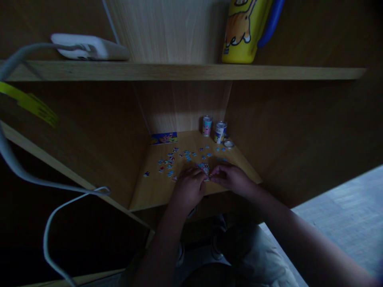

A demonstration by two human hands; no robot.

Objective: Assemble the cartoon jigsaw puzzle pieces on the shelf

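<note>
Both my hands rest on a small wooden desk surface (155, 191) among scattered jigsaw pieces (171, 161). My left hand (188, 185) has its fingers curled and pressed down beside a small joined cluster of pieces (204, 167). My right hand (231, 177) pinches at the same cluster from the right, fingertips touching it. The two hands nearly meet over the cluster. Which single piece each holds is too small and dark to make out.
Two small cans (207, 125) (220, 131) and a round lid (229, 144) stand at the desk's back. A picture card (164, 138) leans at the back left. On the shelf (191, 71) above sit a yellow mug (243, 30) and a white adapter (89, 47) with cables.
</note>
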